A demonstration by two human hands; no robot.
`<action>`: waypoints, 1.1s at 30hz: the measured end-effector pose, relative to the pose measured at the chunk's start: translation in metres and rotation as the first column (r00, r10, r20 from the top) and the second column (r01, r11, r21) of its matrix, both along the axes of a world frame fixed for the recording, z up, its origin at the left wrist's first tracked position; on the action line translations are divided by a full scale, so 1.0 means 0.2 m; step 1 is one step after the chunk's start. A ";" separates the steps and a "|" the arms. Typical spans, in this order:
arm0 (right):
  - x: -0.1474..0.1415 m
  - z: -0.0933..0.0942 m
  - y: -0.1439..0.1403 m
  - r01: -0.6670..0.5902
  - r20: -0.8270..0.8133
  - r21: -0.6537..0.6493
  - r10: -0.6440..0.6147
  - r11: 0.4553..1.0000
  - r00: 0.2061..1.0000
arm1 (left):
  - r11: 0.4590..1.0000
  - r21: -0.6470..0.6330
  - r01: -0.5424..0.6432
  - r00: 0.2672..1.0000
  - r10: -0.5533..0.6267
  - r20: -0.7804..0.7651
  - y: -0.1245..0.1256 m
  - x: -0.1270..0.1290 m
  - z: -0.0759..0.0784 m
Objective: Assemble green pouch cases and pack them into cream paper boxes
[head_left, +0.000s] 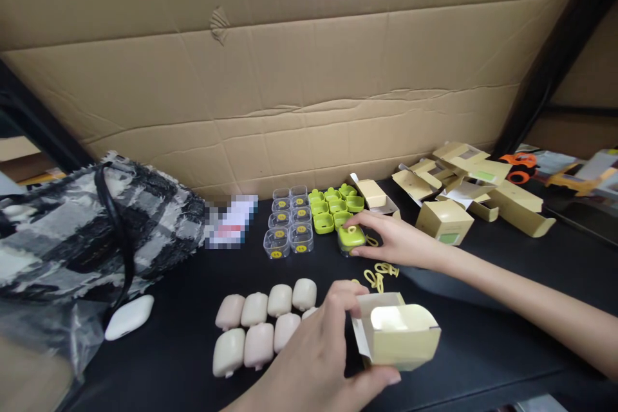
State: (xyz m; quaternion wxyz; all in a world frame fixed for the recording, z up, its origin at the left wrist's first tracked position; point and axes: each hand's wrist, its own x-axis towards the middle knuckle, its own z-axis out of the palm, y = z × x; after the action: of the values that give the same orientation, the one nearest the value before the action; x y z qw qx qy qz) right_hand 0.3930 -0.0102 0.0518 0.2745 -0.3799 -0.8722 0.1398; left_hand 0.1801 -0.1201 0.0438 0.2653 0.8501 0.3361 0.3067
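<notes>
My left hand (313, 354) holds a small open yellow carton (400, 338) near the table's front edge, its flap turned toward me. My right hand (393, 241) reaches across to the middle of the black table (183, 309) and grips a green case (351, 237) with a yellow loop on top. Behind it sits a cluster of green cases (333, 205). Loose yellow loops (379, 275) lie between my hands. Several cream cases (263, 328) lie in two rows just left of my left hand.
Several clear boxes with yellow stickers (290, 222) stand left of the green cases. Folded and open yellow cartons (463, 187) are heaped at the back right. A black-and-white fabric bag (96, 225) and a white pod (129, 317) lie at left. A cardboard wall (309, 64) closes the back.
</notes>
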 end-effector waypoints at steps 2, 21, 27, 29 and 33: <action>0.00 0.02 -0.01 0.003 -0.058 0.001 -0.003 1.000 0.998 | 0.998 -0.038 -0.053 0.998 0.052 -0.020 0.00 0.00 0.00; 0.05 0.22 -0.36 -0.361 -0.134 -0.044 0.353 0.931 0.926 | 0.988 -0.089 -0.130 0.983 0.140 0.115 0.02 0.00 -0.05; 0.04 0.22 -0.38 -0.294 0.040 0.013 0.293 0.956 0.955 | 0.987 0.096 -0.126 0.984 0.136 -0.112 0.03 0.00 0.02; 0.05 0.22 -0.38 -0.305 0.073 0.021 0.303 0.952 0.950 | 0.986 0.114 -0.122 0.982 0.136 -0.131 0.03 0.00 0.03; 0.06 0.21 -0.37 -0.367 0.127 0.054 0.358 0.929 0.925 | 0.987 0.048 -0.154 0.981 0.159 -0.114 0.02 0.00 0.02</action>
State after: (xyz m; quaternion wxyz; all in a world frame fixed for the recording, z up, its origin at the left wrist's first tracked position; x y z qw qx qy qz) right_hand 0.4049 -0.0843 0.0933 0.2076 -0.2085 -0.9465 0.1325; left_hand 0.1805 -0.1162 0.0486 0.2034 0.8426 0.4110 0.2825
